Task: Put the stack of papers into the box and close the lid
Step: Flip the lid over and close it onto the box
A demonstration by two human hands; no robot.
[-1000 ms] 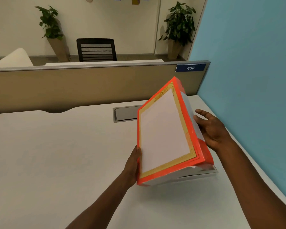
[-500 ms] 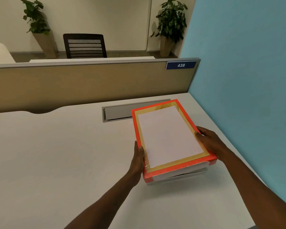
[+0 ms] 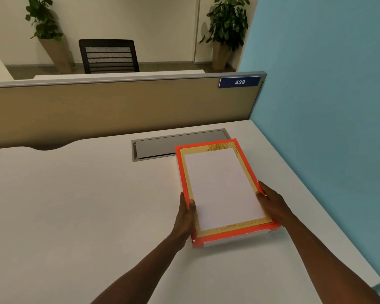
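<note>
The orange-edged box [image 3: 223, 189] lies flat on the white counter [image 3: 75, 205], lid down, left hand [image 3: 185, 212] and right hand [image 3: 272, 202] clamped on its long sides; it looks stiff and paper-heavy, best gripped at those rigid edges

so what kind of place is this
Most likely an open-plan office: a white desk backed by a tan partition with a numbered plate reading 438, and a mesh office chair beyond.

The orange-edged box [image 3: 225, 189] lay flat on the white desk [image 3: 75, 205], its lid on; the left hand [image 3: 185, 213] and right hand [image 3: 272, 204] gripped its sides.
</note>
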